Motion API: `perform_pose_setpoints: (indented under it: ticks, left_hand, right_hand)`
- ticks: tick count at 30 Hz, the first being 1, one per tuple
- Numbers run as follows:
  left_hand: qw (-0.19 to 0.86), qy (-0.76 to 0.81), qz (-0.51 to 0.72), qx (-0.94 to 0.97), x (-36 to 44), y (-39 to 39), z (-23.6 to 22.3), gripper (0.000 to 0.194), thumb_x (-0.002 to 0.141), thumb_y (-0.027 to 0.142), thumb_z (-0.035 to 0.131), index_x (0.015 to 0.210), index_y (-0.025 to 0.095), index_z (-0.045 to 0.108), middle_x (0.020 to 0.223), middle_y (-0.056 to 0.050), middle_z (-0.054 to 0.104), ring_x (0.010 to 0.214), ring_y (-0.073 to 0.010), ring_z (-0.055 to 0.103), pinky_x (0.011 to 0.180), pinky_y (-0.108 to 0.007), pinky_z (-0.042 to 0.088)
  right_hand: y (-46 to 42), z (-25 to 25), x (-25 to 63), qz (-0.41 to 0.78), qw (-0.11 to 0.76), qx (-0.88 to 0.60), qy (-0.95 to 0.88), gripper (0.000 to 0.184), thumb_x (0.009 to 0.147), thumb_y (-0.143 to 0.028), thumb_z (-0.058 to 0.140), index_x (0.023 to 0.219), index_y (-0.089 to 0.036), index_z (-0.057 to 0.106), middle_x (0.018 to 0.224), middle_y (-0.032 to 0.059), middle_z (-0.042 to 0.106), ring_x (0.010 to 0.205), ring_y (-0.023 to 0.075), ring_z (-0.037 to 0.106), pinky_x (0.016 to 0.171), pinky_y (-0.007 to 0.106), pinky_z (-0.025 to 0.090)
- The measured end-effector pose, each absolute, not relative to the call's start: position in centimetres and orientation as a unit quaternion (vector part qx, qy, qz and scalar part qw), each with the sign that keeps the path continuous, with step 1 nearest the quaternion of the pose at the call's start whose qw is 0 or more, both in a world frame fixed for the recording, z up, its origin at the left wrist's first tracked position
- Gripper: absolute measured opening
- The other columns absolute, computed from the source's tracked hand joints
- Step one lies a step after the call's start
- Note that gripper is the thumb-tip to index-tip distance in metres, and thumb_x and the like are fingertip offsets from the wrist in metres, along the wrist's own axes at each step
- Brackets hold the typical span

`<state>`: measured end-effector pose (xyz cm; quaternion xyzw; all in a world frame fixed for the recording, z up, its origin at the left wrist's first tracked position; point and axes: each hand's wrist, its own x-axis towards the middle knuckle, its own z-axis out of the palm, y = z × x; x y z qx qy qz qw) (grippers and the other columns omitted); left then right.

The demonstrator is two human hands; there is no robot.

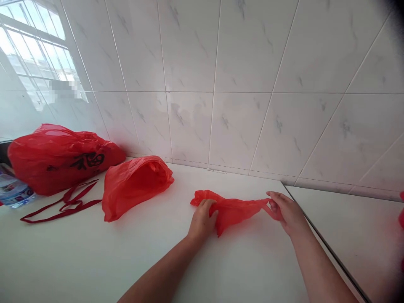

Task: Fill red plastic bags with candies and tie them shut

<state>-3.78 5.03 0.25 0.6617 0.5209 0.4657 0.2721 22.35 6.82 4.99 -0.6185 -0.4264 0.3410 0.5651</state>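
Note:
A thin red plastic bag (238, 209) is stretched sideways between my two hands, just over the white tabletop. My left hand (203, 219) grips its bunched left part, with the thumb pressed against the plastic. At the other end, my right hand (285, 210) pinches the narrow, twisted tip of the bag, fingers closed on it. Left of my hands, a second red plastic bag (126, 189) lies on its side with its mouth gaping.
A full red bag with black lettering (63, 160) rests against the tiled wall (189, 122) at the left. Near it are dark red straps (47, 218) and a clear plastic bottle (14, 191). A dark seam (325, 242) crosses the white surface on the right. Something red (401, 214) shows at the right edge.

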Motion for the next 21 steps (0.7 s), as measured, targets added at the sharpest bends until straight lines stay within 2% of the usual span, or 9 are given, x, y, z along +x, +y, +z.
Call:
perform_pose_setpoints:
  ticks: [1, 3, 5, 7, 10, 12, 15, 19, 21]
  left_hand:
    - [0.289, 0.528, 0.475, 0.642, -3.9, 5.1, 0.1, 0.025, 0.079, 0.02, 0.052, 0.101, 0.025, 0.062, 0.107, -0.007, 0.061, 0.094, -0.0239, 0.056, 0.077, -0.036, 0.045]
    - [0.317, 0.542, 0.5, 0.596, -4.1, 5.2, 0.1, 0.024, 0.078, 0.02, 0.052, 0.1, 0.026, 0.061, 0.1, -0.005, 0.062, 0.087, -0.0213, 0.056, 0.074, -0.034, 0.044]
    - [0.339, 0.549, 0.524, 0.556, -4.1, 5.2, 0.4, 0.024, 0.077, 0.022, 0.056, 0.101, 0.025, 0.061, 0.095, -0.005, 0.062, 0.081, -0.019, 0.056, 0.071, -0.031, 0.044]
    - [0.367, 0.536, 0.555, 0.52, -4.0, 5.0, 0.9, 0.025, 0.074, 0.024, 0.061, 0.098, 0.024, 0.062, 0.092, -0.005, 0.062, 0.078, -0.0175, 0.055, 0.07, -0.03, 0.044]
    - [0.448, 0.468, 0.602, 0.467, -4.0, 4.9, 1.7, 0.026, 0.072, 0.026, 0.067, 0.097, 0.021, 0.061, 0.091, -0.006, 0.061, 0.08, -0.0167, 0.058, 0.074, -0.03, 0.047]
    - [0.519, 0.404, 0.62, 0.428, -4.3, 5.0, 2.1, 0.027, 0.073, 0.027, 0.067, 0.098, 0.02, 0.058, 0.087, -0.004, 0.06, 0.079, -0.0162, 0.06, 0.078, -0.032, 0.048]
    - [0.6, 0.327, 0.633, 0.365, -5.4, 5.3, 2.7, 0.028, 0.074, 0.028, 0.069, 0.095, 0.019, 0.055, 0.08, -0.001, 0.059, 0.076, -0.0139, 0.061, 0.078, -0.03, 0.049]
    - [0.662, 0.277, 0.623, 0.313, -6.3, 5.6, 3.1, 0.03, 0.071, 0.027, 0.073, 0.093, 0.02, 0.054, 0.079, 0.003, 0.057, 0.058, -0.004, 0.052, 0.06, -0.018, 0.045]
    - [0.677, 0.275, 0.605, 0.316, -6.4, 5.6, 3.3, 0.031, 0.07, 0.027, 0.074, 0.093, 0.019, 0.055, 0.077, 0.004, 0.055, 0.048, -0.0008, 0.043, 0.05, -0.015, 0.038]
  right_hand:
    - [6.7, 5.5, 22.2, 0.251, 0.569, -0.657, -0.426, 0.034, 0.07, -0.044, 0.063, 0.09, -0.017, 0.064, 0.072, 0.0022, 0.055, 0.062, 0.0149, 0.051, 0.054, 0.028, 0.041]
    - [6.0, 7.0, 21.1, 0.067, 0.582, -0.674, -0.45, 0.029, 0.072, -0.037, 0.06, 0.093, -0.018, 0.064, 0.093, 0.0071, 0.06, 0.08, 0.019, 0.055, 0.068, 0.032, 0.044]
    - [4.8, 8.3, 18.8, -0.029, 0.58, -0.628, -0.518, 0.023, 0.079, -0.035, 0.054, 0.093, -0.021, 0.064, 0.094, 0.0054, 0.062, 0.082, 0.018, 0.056, 0.074, 0.031, 0.044]
    - [3.6, 8.6, 15.8, 0.048, 0.533, -0.579, -0.615, 0.022, 0.085, -0.039, 0.048, 0.09, -0.023, 0.062, 0.082, 0.0018, 0.064, 0.072, 0.0159, 0.058, 0.067, 0.028, 0.046]
    - [2.8, 6.6, 12.0, 0.181, 0.377, -0.547, -0.725, 0.025, 0.09, -0.037, 0.039, 0.092, -0.024, 0.06, 0.077, 0.0013, 0.063, 0.068, 0.0167, 0.059, 0.059, 0.027, 0.046]
    - [3.2, 4.2, 10.8, 0.15, 0.333, -0.554, -0.748, 0.026, 0.091, -0.028, 0.034, 0.095, -0.022, 0.058, 0.089, 0.0056, 0.062, 0.076, 0.0188, 0.059, 0.063, 0.03, 0.048]
    - [4.4, 0.9, 10.8, 0.092, 0.34, -0.556, -0.753, 0.027, 0.091, -0.02, 0.031, 0.106, -0.018, 0.053, 0.104, 0.0116, 0.058, 0.082, 0.0201, 0.059, 0.065, 0.032, 0.049]
    - [5.3, -0.2, 11.6, 0.02, 0.371, -0.552, -0.746, 0.042, 0.087, -0.021, 0.042, 0.129, -0.016, 0.037, 0.119, 0.0151, 0.05, 0.091, 0.0219, 0.058, 0.068, 0.032, 0.051]
    - [5.2, 0.3, 11.6, -0.034, 0.352, -0.541, -0.763, 0.036, 0.083, -0.015, 0.047, 0.119, -0.018, 0.048, 0.11, 0.0122, 0.053, 0.087, 0.0213, 0.056, 0.068, 0.032, 0.05]
